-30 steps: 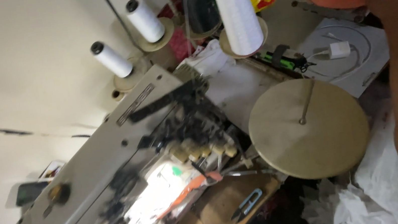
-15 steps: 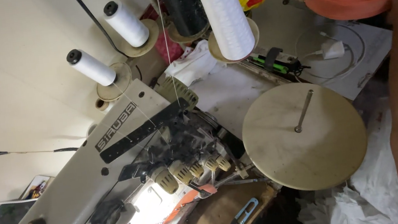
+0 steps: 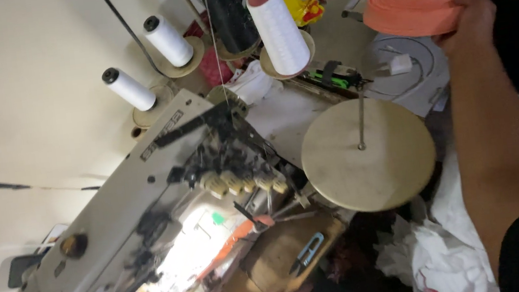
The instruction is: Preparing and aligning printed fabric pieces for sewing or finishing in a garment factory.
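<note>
The right hand (image 3: pixel 471 17) is up high at the far side and its fingers are wrapped round a big roll of orange tape (image 3: pixel 417 4). The roll is in the air, above and a little past the round flat disc (image 3: pixel 369 155). The disc is tan and has a thin metal pin (image 3: pixel 359 117) standing up in its middle. Nothing sits on the disc.

The left hand is not in the picture.

A grey sewing machine (image 3: pixel 123 215) stands on the table (image 3: pixel 289 116), to the left of the disc. A bit of orange strip (image 3: pixel 234 238) lies under the machine where the light shines. Behind the machine stand thread cones: a tall white one (image 3: pixel 276 28), a black one (image 3: pixel 228 11) beside it, and two small white ones (image 3: pixel 147 64) farther left. Small blue clippers (image 3: pixel 305 252) lie on the brown board below the disc. White cloth (image 3: pixel 440 249) is bunched up near the arm.
</note>
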